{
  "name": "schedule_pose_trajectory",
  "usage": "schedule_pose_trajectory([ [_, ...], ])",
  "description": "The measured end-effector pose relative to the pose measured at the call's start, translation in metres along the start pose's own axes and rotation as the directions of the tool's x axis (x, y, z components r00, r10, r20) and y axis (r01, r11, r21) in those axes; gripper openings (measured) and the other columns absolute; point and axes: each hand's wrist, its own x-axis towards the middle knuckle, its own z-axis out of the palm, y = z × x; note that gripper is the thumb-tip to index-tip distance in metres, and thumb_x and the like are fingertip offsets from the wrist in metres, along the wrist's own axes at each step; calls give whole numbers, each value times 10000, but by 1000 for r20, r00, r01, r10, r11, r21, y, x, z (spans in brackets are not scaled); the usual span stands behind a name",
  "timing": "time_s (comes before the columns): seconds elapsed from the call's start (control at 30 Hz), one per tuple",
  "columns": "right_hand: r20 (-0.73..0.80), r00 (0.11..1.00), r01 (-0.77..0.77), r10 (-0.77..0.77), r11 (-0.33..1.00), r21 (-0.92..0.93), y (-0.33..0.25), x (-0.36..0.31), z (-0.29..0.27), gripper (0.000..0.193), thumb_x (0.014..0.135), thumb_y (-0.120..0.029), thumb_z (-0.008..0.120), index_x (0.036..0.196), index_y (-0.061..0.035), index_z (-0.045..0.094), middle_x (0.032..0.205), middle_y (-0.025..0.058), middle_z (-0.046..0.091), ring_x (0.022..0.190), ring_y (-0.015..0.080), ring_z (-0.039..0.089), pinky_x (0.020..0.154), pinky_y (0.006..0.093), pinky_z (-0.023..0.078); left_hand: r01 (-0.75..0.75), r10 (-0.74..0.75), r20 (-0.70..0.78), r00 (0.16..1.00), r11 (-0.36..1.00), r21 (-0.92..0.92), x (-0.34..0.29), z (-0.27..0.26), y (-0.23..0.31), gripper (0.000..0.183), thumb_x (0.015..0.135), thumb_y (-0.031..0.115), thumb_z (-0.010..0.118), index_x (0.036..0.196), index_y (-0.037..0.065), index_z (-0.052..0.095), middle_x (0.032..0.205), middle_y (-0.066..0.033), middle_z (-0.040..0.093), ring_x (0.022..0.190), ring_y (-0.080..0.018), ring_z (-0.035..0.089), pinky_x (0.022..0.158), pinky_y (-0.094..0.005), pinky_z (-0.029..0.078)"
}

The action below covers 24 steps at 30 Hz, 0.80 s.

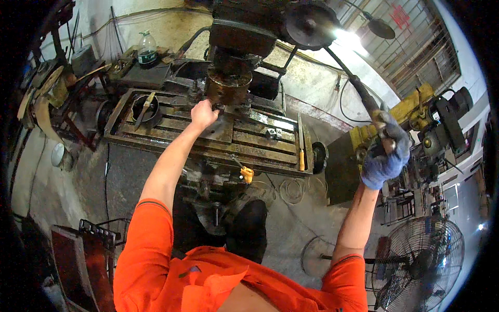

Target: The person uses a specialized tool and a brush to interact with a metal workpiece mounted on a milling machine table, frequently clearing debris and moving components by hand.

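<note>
A milling machine's dark spindle head (228, 86) stands over its slotted table (187, 132). My bare left hand (204, 114) is closed just under the spindle head, and what its fingers hold there is hidden. On the right, my right hand (387, 151) wears a grey-blue work glove and is wrapped round the lower end of a long dark lever (353, 80) that slants down from the machine's head. A small metal block (273, 133) lies on the table, right of my left hand.
A round pan (145, 110) with a brush in it sits on the table's left part. A yellow-handled tool (301, 158) lies along its right edge. An orange-yellow handle (246, 174) juts out in front. A standing fan (418, 262) is at lower right, a chair (86, 260) at lower left.
</note>
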Motion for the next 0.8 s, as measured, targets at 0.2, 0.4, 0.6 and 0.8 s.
schedule_pose_trajectory([
  [0.2, -96, 978, -152, 184, 950, 273, 9, 1, -7, 383, 862, -298, 429, 719, 34, 557, 806, 178, 616, 775, 245, 571, 784, 369, 409, 44, -47, 92, 995, 998, 34, 0, -7, 13, 334, 661, 278, 693, 832, 2, 613, 797, -190, 618, 801, -349, 595, 699, -423, 479],
  [0.4, -147, 976, -158, 162, 987, 36, -3, -2, 2, 379, 877, -261, 402, 686, 24, 563, 780, 170, 621, 733, 225, 570, 748, 369, 427, 14, -16, 95, 995, 1000, 26, -5, -12, 18, 349, 655, 301, 703, 799, -2, 608, 801, -201, 613, 798, -348, 595, 693, -418, 480],
  [0.6, -108, 974, -156, 199, 937, 314, 16, -33, 1, 385, 879, -304, 403, 713, 20, 529, 915, 218, 597, 971, 346, 536, 978, 526, 281, 21, -27, 114, 993, 998, 52, 5, 3, -2, 312, 676, 303, 683, 785, 22, 604, 809, -188, 614, 800, -336, 597, 686, -419, 478],
  [0.8, -167, 958, -183, 232, 946, 266, 5, -32, 6, 374, 877, -302, 415, 705, 10, 529, 895, 205, 593, 953, 330, 530, 993, 499, 266, -2, 70, 234, 970, 960, -280, -12, -43, -4, 337, 743, 164, 632, 1033, 2, 573, 673, -133, 615, 481, -186, 580, 529, -335, 473],
])
